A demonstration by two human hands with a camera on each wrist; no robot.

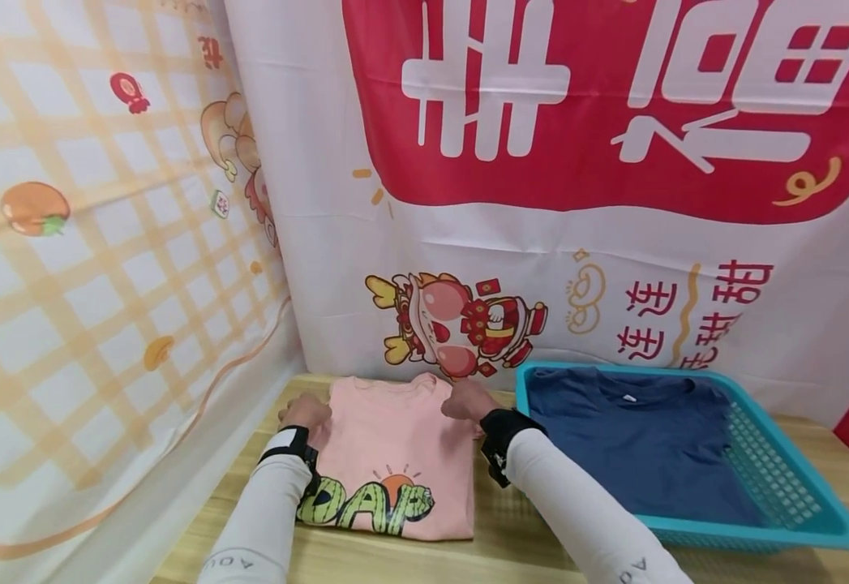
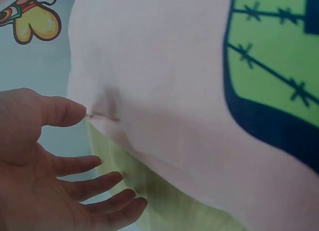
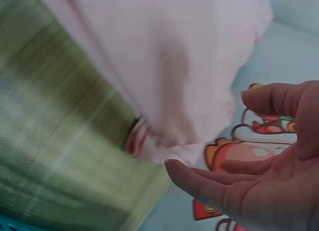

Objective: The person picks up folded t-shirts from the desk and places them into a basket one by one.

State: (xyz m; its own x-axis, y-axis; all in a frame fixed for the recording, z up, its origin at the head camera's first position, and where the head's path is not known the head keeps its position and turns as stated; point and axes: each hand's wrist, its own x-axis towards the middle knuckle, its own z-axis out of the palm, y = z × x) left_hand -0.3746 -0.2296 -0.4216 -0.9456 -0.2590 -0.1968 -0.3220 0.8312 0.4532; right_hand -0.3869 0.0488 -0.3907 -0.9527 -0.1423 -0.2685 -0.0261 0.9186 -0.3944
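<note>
A folded pink T-shirt (image 1: 398,434) lies flat on the wooden table, its collar toward the back wall. Green lettering and an orange sun are printed on its lower part. At its upper left edge is my left hand (image 1: 307,411); in the left wrist view the fingers (image 2: 97,183) are spread and loosely extended, the thumb tip close to the cloth. My right hand (image 1: 468,401) is by the upper right corner. The right wrist view has its thumb and fingers (image 3: 219,186) apart beside a bunched bit of sleeve (image 3: 149,141), gripping nothing.
On the right stands a turquoise plastic basket (image 1: 833,511) with a navy T-shirt (image 1: 628,446) spread in it. A printed cloth (image 1: 322,162) hangs behind the wooden table (image 1: 234,519), and a checked cloth (image 1: 103,284) hangs along the left.
</note>
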